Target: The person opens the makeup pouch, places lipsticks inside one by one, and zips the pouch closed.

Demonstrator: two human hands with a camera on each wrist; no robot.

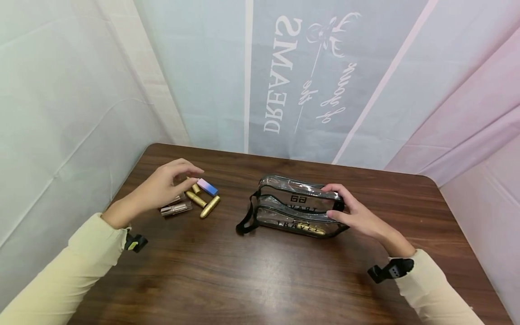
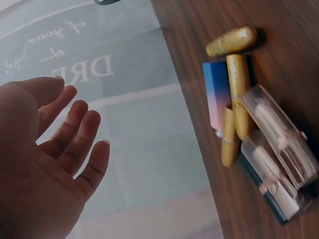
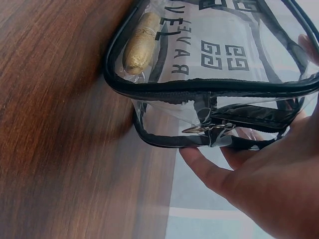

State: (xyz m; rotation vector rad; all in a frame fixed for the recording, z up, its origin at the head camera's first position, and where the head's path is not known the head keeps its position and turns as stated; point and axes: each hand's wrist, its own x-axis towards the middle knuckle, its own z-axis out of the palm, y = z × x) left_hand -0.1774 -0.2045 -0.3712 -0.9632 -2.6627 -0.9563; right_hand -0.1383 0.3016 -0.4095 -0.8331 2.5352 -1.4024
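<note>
My left hand (image 1: 166, 184) hovers over a small group of cosmetics with loosely bent fingers and nothing between them. Below it lie gold tubes (image 1: 210, 206), a pink-to-blue stick (image 1: 207, 187) and lipsticks in clear cases (image 1: 176, 208). In the left wrist view three gold tubes (image 2: 240, 94) and two clear-cased lipsticks (image 2: 284, 132) show apart from the hand. My right hand (image 1: 357, 215) grips the right end of a clear travel pouch (image 1: 280, 208) with black trim, thumb on the near side. Inside the pouch, along the bottom, lies one gold tube (image 3: 139, 45).
A brown wooden table (image 1: 243, 275) carries everything. The pouch's black strap (image 1: 245, 223) sticks out at its left end. A printed curtain (image 1: 215, 76) hangs behind the table's far edge, and pale cloth (image 1: 61, 113) hangs on the left.
</note>
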